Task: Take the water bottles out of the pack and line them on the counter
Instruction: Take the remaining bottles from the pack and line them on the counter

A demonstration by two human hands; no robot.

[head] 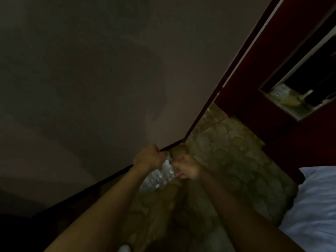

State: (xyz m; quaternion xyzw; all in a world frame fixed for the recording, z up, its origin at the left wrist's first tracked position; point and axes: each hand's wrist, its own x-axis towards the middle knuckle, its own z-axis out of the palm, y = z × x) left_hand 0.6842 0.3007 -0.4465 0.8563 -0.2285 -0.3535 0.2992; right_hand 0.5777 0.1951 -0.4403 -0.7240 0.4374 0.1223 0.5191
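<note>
Hands: two, both bare, forearms reaching in from 6 o'clock toward the middle of the dim view.
Left hand (149, 155): fingers curled tight onto the top of the pack, at about 11 o'clock of it, close to the dark skirting.
Right hand (185, 167): fingers curled and pinching the pack's wrap on its 3 o'clock side; the blur hides the exact hold.
Pack (160, 174): one, shiny clear plastic, low on the patterned floor (236, 160) between the two hands, against the foot of the wall (91, 79).
Bottles: shapes glint through the wrap, but the count cannot be told.
Writing: no brand or label readable on the pack.
Counter: cannot tell which surface it is.
Red panel (272, 79): one, at 2 o'clock, with one open niche (298, 97) in which some pale things lie, too blurred to name.
White bedding (316, 202): one patch, at 4 o'clock, well apart from the pack.
</note>
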